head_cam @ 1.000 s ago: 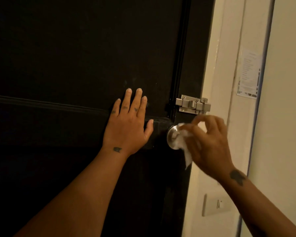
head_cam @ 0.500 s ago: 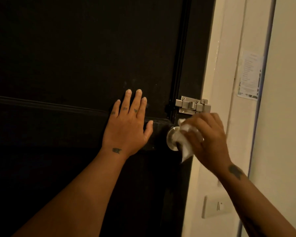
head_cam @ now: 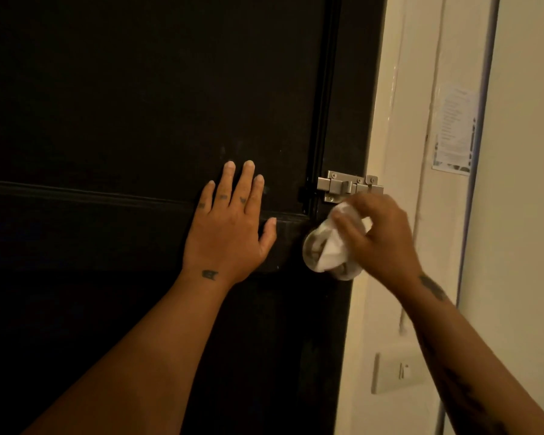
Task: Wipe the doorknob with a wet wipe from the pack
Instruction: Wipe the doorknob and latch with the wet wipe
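Your left hand [head_cam: 225,233] flat on door [head_cam: 139,105], fingers straight. Your right hand [head_cam: 379,238] grips one wipe [head_cam: 332,248] against one doorknob [head_cam: 311,251]. One latch [head_cam: 343,185] just above.

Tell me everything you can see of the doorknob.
The doorknob is a round knob of shiny, silvery metal near the right edge of the dark door, just below the slide bolt. A crumpled white wet wipe is pressed over its front by the right hand, so only its left and lower rim show.
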`<state>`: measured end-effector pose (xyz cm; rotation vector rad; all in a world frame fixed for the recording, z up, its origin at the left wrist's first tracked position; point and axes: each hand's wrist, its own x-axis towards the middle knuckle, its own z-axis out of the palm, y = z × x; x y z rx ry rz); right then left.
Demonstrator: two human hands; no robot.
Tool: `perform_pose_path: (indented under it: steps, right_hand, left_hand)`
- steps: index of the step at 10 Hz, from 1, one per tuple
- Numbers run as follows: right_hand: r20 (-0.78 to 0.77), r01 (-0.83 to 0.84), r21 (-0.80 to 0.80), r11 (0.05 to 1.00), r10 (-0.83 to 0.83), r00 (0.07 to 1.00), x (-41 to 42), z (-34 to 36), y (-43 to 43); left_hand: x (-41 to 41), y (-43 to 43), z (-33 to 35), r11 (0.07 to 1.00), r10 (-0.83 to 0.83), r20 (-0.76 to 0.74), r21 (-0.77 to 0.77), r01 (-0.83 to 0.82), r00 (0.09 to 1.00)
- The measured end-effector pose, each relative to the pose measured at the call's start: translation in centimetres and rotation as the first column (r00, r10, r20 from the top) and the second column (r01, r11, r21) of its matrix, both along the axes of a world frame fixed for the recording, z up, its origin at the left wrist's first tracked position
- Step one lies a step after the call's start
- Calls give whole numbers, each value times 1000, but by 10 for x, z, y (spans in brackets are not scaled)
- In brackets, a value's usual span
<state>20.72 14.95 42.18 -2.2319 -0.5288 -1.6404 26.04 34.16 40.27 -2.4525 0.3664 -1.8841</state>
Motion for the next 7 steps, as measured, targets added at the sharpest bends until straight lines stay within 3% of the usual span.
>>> perform_pose_path:
  steps: [1, 2, 3, 4, 5, 6, 7]
  right_hand:
    - [92, -12, 188, 982, -6, 996, -4, 10, -20]
    - [325, -53, 162, 985, -3, 946, -15, 11, -12]
    - [344, -123, 74, 990, 90, 935, -13, 15, 5]
    - [30, -73, -11, 997, 73, 997, -5, 17, 7]
    - [-232, -106, -125, 986, 75, 970, -6, 15, 2]
    - [-317, -202, -154, 967, 145, 937, -15, 20, -7]
    - [-242, -261, -2, 965, 253, 937, -20, 27, -18]
  left_hand:
    - [0, -1, 0, 1000, 4, 12, 2, -4, 1000]
    - [1, -1, 1, 1000, 0, 21, -5, 0, 1000]
    - [1, 1, 2, 1000, -1, 17, -2, 1, 1000]
    - [0, 1, 0, 1000, -5, 16, -2, 5, 1000]
    - [1, 0, 0, 1000, -4, 16, -5, 4, 1000]
    - [1, 1, 1, 1000, -7, 17, -5, 8, 1000]
    - [1, 1, 0, 1000, -7, 17, -5, 7, 1000]
